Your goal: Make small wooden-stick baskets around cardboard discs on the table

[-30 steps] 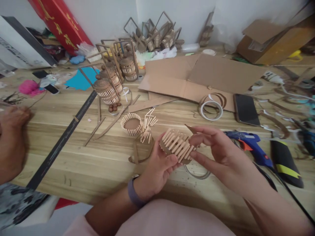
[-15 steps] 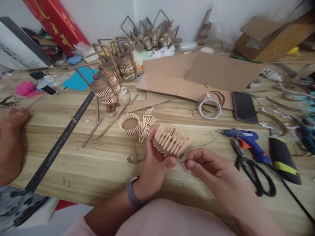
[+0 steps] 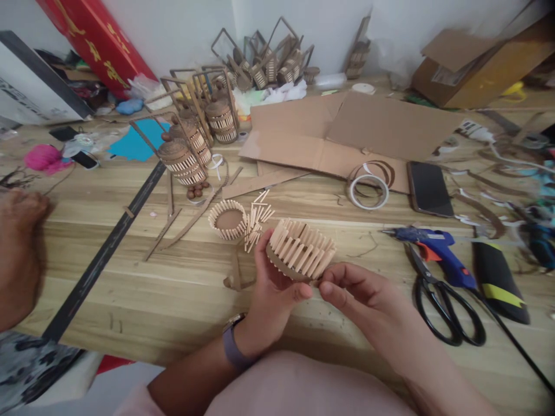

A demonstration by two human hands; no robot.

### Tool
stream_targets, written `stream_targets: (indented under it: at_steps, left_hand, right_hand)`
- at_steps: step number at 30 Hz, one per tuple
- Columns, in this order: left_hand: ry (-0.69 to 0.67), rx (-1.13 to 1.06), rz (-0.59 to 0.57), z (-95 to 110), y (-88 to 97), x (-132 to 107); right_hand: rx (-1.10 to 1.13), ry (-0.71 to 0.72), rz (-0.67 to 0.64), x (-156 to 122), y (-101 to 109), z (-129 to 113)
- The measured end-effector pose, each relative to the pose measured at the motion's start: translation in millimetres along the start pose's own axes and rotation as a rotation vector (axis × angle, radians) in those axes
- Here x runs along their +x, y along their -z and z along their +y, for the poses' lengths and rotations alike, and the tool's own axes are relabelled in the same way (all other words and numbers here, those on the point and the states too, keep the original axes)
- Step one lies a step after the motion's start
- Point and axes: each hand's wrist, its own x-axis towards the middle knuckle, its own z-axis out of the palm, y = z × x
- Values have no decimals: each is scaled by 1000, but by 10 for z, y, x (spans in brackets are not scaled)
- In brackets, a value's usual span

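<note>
My left hand (image 3: 275,283) is wrapped around a small round basket (image 3: 302,249) of upright wooden sticks, tilted toward me. A brown strip (image 3: 286,269) runs along its lower edge. My right hand (image 3: 353,292) has thumb and forefinger pinched at the basket's right lower edge, on what looks like the strip's end, mostly hidden by the fingers. Behind my left hand stands a second round stick basket (image 3: 227,219) with a brown base. Loose short sticks (image 3: 256,222) lie beside it.
Scissors (image 3: 446,306) and a blue glue gun (image 3: 427,245) lie at my right, near a phone (image 3: 430,189). A tape roll (image 3: 368,192) sits before cardboard sheets (image 3: 347,130). Finished lidded baskets (image 3: 182,159) stand at back left. Another person's hand (image 3: 19,225) rests at the left edge.
My right hand has moved slightly left, its fingertips now against the basket's edge. The loop of strip below those fingers has dropped from view. The left hand keeps its hold.
</note>
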Motion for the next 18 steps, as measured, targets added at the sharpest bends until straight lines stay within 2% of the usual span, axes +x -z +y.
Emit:
stream_targets:
  at_steps: [9,18]
  left_hand:
    - [-32,61,29,-3,1,-6]
    - [-39,110,73,3,-2,-17]
  right_hand:
    - [-81,29,1,4,11,-82]
    - [-70,20,70,21,-14,-125]
